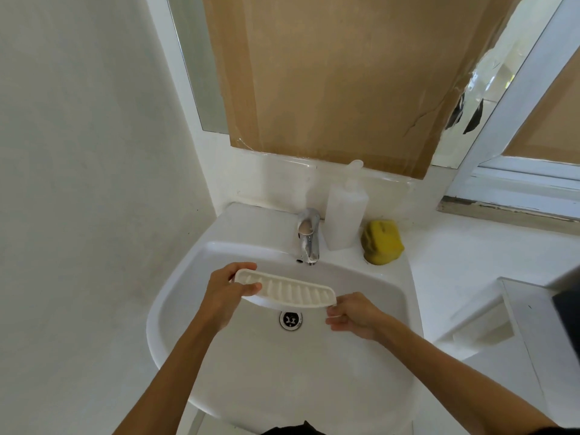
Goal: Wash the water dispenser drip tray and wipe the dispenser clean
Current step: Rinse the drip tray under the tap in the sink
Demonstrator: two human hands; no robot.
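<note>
We hold the drip tray over the sink, near the faucet and above the drain. Our left hand has a firm grip on the tray's left end, thumb on top. Our right hand only touches the right end with its fingertips, fingers loose. We judge the risk lies there: once wet or soapy, the tray could slip off that light hold and drop into the basin. The sponge and soap bottle sit far right, so reaching for them leaves one hand carrying it.
</note>
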